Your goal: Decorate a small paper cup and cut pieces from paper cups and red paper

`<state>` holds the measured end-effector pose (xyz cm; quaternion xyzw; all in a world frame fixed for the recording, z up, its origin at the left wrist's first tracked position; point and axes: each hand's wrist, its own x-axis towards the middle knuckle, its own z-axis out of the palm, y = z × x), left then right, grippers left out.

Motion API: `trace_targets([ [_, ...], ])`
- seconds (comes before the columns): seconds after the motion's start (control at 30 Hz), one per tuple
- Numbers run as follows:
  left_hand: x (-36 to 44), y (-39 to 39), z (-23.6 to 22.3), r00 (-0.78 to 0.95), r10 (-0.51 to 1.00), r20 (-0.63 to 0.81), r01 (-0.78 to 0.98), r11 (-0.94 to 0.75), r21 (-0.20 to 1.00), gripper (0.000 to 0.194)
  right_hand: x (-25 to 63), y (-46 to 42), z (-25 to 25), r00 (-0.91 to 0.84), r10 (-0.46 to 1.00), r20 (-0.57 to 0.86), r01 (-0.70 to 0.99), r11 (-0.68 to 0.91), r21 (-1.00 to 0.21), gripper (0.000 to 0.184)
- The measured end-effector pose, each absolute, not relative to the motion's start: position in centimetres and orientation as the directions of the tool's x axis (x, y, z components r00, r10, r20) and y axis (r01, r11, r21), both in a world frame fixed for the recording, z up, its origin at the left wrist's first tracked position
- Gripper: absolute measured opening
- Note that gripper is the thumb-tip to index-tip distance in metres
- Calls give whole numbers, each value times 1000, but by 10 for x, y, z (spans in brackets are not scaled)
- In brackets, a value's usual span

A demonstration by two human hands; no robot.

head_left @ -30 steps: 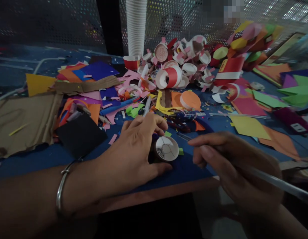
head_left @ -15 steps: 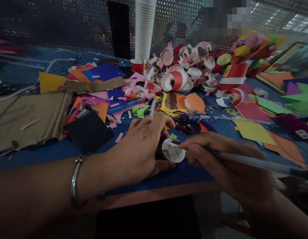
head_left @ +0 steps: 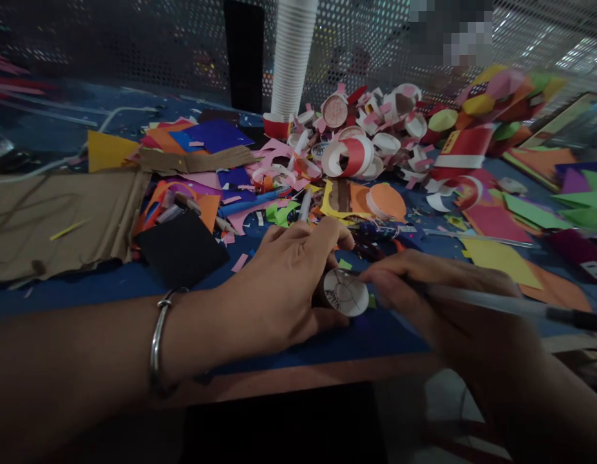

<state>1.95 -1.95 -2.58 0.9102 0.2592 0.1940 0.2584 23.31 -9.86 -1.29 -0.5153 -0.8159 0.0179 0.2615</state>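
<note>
Near the table's front edge, a small round piece (head_left: 349,293) shows a white top with thin black lines and a denser patterned patch at its left. My left hand (head_left: 293,283) grips it from the left, thumb below and fingers above. A pen (head_left: 491,303) with a clear barrel and a dark end is held in my right hand (head_left: 438,290), slanting back to the right. Its tip lies at the upper edge of the white top; whether it touches is hard to tell. A silver bangle (head_left: 158,341) circles my left wrist.
Behind my hands lie coloured paper scraps, a black square (head_left: 182,248) and brown cardboard (head_left: 61,222). A tall stack of paper cups (head_left: 293,58) stands at the back, beside a heap of cut cup rings (head_left: 349,154). Yellow paper (head_left: 501,261) lies at the right.
The whole view has shifted slightly, so things appear further right. The pen tip has moved up towards the top edge of the round piece. Both hands keep their holds.
</note>
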Motion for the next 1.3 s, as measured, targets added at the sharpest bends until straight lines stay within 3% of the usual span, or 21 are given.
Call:
trace_targets([
  [0.27,21,-19,-24,799,568,197,375,-727,575,63,234,-97,10,-347,907,240,799,420,-430,32],
  [0.43,21,-20,-27,791,563,238,360,-744,563,59,230,-88,18,-465,879,108,673,430,-602,49],
  [0.63,22,-20,-27,784,581,220,380,-729,570,60,222,-74,5,-362,932,-37,515,166,-841,35],
  [0.7,24,-19,-27,778,589,219,389,-725,568,59,218,-70,0,-341,940,-10,471,162,-867,36],
  [0.87,26,-18,-28,764,603,229,401,-722,563,73,215,-64,-5,-308,918,249,552,386,-740,32],
  [1.03,24,-19,-30,764,589,263,370,-734,569,81,224,-68,-9,-290,887,360,649,459,-607,28],
  [1.13,23,-19,-30,768,587,256,372,-734,568,79,229,-74,-9,-319,869,379,690,487,-535,33],
  [1.3,23,-19,-31,773,580,258,358,-734,577,80,232,-84,1,-386,877,286,731,480,-485,37],
])
